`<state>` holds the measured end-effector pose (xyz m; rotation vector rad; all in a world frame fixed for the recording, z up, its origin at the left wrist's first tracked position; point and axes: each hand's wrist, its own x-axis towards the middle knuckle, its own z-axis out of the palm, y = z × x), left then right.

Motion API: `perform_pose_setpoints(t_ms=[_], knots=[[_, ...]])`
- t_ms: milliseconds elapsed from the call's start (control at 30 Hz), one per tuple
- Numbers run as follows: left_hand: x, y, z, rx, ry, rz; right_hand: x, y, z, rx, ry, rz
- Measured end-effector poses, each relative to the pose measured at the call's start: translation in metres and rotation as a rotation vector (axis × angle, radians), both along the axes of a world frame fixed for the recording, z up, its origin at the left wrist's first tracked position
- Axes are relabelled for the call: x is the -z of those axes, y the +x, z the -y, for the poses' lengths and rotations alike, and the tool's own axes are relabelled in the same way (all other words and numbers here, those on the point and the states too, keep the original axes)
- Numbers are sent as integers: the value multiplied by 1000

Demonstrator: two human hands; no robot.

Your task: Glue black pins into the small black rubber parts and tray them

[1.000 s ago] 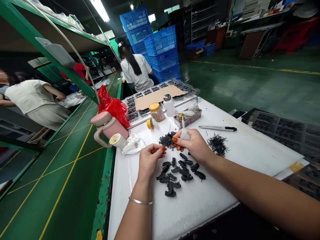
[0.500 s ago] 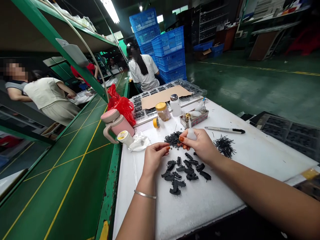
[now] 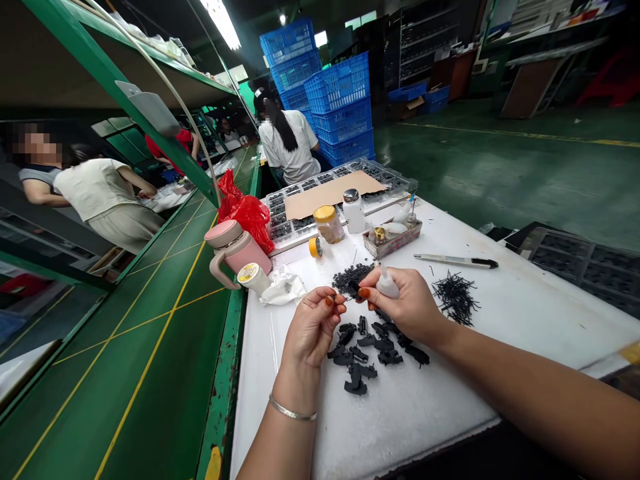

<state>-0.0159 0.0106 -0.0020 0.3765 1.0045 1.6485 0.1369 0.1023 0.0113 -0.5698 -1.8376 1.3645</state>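
My left hand [image 3: 314, 325] is closed in a pinch just left of a pile of small black rings [image 3: 345, 277]. What sits between its fingertips is too small to make out. In my right hand [image 3: 417, 300] is a small white squeeze bottle [image 3: 388, 285], its tip pointing up. The same hand pinches a black plastic part [image 3: 355, 289] between thumb and finger, close to the left fingertips. Below both hands, several black plastic parts [image 3: 356, 377] lie loose on the white tabletop [image 3: 400, 420]. A heap of thin black pins [image 3: 456, 297] lies right of my right hand.
A pen-like knife [image 3: 455, 261] lies at right. Behind stand a small box of bottles [image 3: 395, 239], a white pump bottle [image 3: 354, 215], a yellow-lidded jar [image 3: 329, 225], a tape roll [image 3: 315, 247] and a pink mug [image 3: 240, 248]. A green conveyor [image 3: 165, 347] runs along the left.
My left hand has come up from beside the ring pile and turned, fingers now curled in a pinch. My right hand still holds the bottle and black part. The view has shifted slightly.
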Motion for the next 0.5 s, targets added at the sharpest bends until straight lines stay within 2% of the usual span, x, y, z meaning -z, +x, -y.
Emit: perform_pose_setpoints(t_ms=[500], knots=[[0,9,-1,51,22,48,1,2,4,58,310,-50]])
